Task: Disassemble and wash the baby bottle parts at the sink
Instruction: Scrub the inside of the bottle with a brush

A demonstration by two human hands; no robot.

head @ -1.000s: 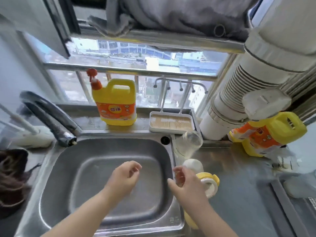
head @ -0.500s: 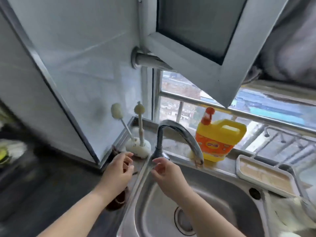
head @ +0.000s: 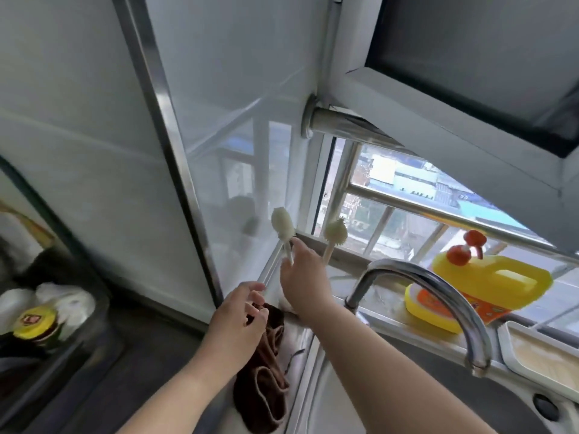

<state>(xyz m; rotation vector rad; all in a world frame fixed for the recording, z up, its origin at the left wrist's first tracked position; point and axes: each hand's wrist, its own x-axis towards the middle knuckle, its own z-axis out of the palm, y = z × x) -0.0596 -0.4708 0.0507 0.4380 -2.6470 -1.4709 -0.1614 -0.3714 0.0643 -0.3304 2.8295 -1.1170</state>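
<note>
1. Presently, right hand (head: 305, 278): raised at the far left corner behind the sink, fingers reaching to the thin white stem of the left bottle brush (head: 283, 227). Fingertips lie at the stem; whether they have closed on it cannot be told.
2. Left hand (head: 241, 321): loosely curled, holding nothing, hovering over the brown cloth (head: 264, 368); judged to be waiting to steady or receive.
3. Left bottle brush: pale, oval, nubbed head on a slim stem, tilted leftward. Likely silicone; stored head-up, presumably to drain and dry.
4. Second brush (head: 334, 232): just beside the first, rounder head with short spikes, also upright; shape suggests nipple cleaning.
5. Brown cloth: soft, rumpled, dark fabric, draped over the sink's left rim.
6. Faucet (head: 438, 296): curved polished metal, spout aimed at the basin; no water seen running.
7. Sink (head: 316, 386): stainless steel; only rim and edge show.
8. Detergent jug (head: 488, 286): glossy yellow plastic, red pump, orange label, on the ledge behind the faucet, near to hand for washing.
9. Soap tray (head: 539, 355): white rimmed rectangle, far right on the ledge.
10. Baby bottle parts: not in view; brush fetching judged to precede scrubbing.
</note>
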